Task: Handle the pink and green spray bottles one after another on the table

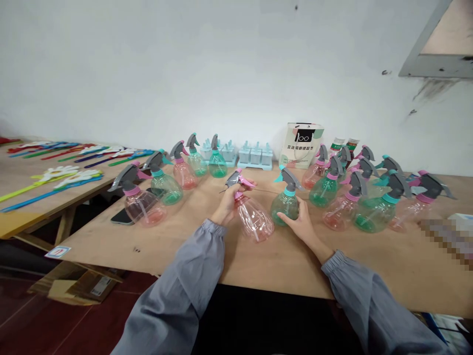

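My left hand (226,206) is closed round the neck of a pink spray bottle (254,218) with a grey trigger head, and the bottle tilts toward me over the wooden table (229,256). My right hand (301,221) wraps the lower side of a green spray bottle (285,203) with a grey and teal head, which stands upright just right of the pink one. Both arms wear grey sleeves.
Several more pink and green spray bottles stand at the left (142,203) and in a cluster at the right (354,202). Pale blue ice-pop moulds (254,155) and a white paper bag (301,145) line the wall. A phone (121,217) lies near the left edge. Coloured plastic sticks (55,177) cover a second table.
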Demonstrator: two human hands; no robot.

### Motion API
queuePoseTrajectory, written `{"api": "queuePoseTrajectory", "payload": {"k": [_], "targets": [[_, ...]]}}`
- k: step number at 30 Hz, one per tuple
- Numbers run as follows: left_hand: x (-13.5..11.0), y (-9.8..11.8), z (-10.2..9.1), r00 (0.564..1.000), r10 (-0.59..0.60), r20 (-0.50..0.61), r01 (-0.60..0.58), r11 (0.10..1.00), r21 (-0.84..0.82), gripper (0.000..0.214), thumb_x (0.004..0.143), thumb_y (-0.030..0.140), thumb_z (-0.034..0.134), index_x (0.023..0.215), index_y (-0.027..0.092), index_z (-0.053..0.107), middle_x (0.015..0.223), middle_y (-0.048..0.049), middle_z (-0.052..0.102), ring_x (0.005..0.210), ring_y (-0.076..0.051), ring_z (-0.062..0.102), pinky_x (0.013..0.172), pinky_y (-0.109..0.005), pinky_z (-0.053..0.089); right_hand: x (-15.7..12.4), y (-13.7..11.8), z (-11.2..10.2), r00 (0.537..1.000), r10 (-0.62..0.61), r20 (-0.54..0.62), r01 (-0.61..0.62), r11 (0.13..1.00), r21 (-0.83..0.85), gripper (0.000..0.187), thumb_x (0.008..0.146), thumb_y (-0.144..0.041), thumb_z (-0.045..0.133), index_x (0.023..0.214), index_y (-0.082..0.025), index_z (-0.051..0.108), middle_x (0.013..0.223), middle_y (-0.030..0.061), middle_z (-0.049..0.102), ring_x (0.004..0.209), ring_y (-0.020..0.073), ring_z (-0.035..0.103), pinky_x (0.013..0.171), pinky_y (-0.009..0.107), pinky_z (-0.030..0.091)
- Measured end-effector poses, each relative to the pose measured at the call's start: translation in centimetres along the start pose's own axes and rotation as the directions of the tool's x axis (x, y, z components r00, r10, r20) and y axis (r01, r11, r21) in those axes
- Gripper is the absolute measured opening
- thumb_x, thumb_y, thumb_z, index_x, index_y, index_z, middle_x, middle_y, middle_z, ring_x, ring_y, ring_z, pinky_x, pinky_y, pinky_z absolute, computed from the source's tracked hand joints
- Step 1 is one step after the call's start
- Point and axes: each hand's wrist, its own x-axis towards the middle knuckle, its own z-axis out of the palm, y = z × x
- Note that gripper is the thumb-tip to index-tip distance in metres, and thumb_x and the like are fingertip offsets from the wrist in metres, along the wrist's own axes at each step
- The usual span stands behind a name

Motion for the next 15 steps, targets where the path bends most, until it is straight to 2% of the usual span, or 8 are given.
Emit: {"api": "queuePoseTrajectory", "payload": {"k": [3, 6, 9, 11, 13, 15], "targets": [[-0.5, -0.1, 0.2, 0.994, 0.111, -0.021, -0.112, 0.993, -0.044, 0.011, 0.049, 0.025, 0.057, 0.056, 0.018, 0.057, 0.059, -0.0001, 0.058, 0.056, -0.01, 0.051, 0.048, -0.018, 0.04, 0.0, -0.1, 0.0, 1.0, 0.003, 0.012, -0.003, 1.0, 0.004, 0.088, 0.068, -0.071, 0.074, 0.133, -0.019, 0.048, 0.126, 0.0153, 0.055, 0.125, 0.0342, 0.053, 0.11, 0.056, 0.042], [-0.5, 0.5, -0.1, 0.977, 0.212, 0.014, -0.211, 0.977, -0.01, 0.01, 0.05, 0.027, 0.056, 0.056, 0.019, 0.054, 0.059, -0.0005, 0.054, 0.059, -0.013, 0.054, 0.047, -0.02, 0.039, 0.1, -0.1, -0.1, 1.0, 0.003, 0.017, -0.003, 1.0, 0.009, 0.088, 0.067, -0.071, 0.074, 0.133, -0.019, 0.048, 0.125, 0.0154, 0.055, 0.124, 0.0342, 0.054, 0.109, 0.056, 0.042], [0.1, 1.7, -1.5, 0.945, 0.319, 0.072, -0.327, 0.925, 0.194, 0.011, 0.057, 0.027, 0.057, 0.065, 0.019, 0.061, 0.07, -0.0032, 0.062, 0.072, -0.017, 0.06, 0.054, -0.024, 0.045, 0.0, -0.1, -0.1, 1.0, -0.004, 0.001, 0.004, 1.0, 0.002, 0.085, 0.068, -0.069, 0.074, 0.132, -0.02, 0.049, 0.126, 0.0147, 0.056, 0.124, 0.0341, 0.055, 0.109, 0.056, 0.043], [0.9, 2.7, -3.2, 0.899, 0.437, 0.022, -0.408, 0.82, 0.401, 0.014, 0.063, 0.025, 0.061, 0.074, 0.019, 0.066, 0.075, -0.0032, 0.065, 0.077, -0.017, 0.061, 0.063, -0.025, 0.049, 0.0, -0.1, 0.0, 1.0, -0.017, -0.005, 0.017, 1.0, 0.0, 0.083, 0.069, -0.068, 0.075, 0.132, -0.021, 0.049, 0.125, 0.014, 0.057, 0.123, 0.0339, 0.055, 0.108, 0.056, 0.043], [2.1, 3.4, -5.2, 0.842, 0.536, -0.062, -0.414, 0.715, 0.564, 0.019, 0.065, 0.026, 0.066, 0.083, 0.019, 0.068, 0.074, -0.0014, 0.063, 0.071, -0.016, 0.06, 0.065, -0.027, 0.049, -0.1, -0.1, 0.0, 1.0, -0.03, -0.004, 0.03, 1.0, 0.003, 0.083, 0.069, -0.068, 0.074, 0.133, -0.022, 0.049, 0.126, 0.0141, 0.057, 0.124, 0.034, 0.055, 0.109, 0.057, 0.043], [3.4, 3.7, -7.1, 0.808, 0.58, -0.107, -0.391, 0.663, 0.638, 0.021, 0.067, 0.031, 0.069, 0.084, 0.018, 0.067, 0.071, -0.0002, 0.061, 0.065, -0.015, 0.059, 0.063, -0.027, 0.049, -0.1, -0.2, 0.1, 1.0, -0.031, -0.001, 0.031, 0.999, 0.007, 0.084, 0.069, -0.069, 0.074, 0.134, -0.021, 0.049, 0.127, 0.0147, 0.057, 0.124, 0.0343, 0.055, 0.109, 0.057, 0.043]]}}
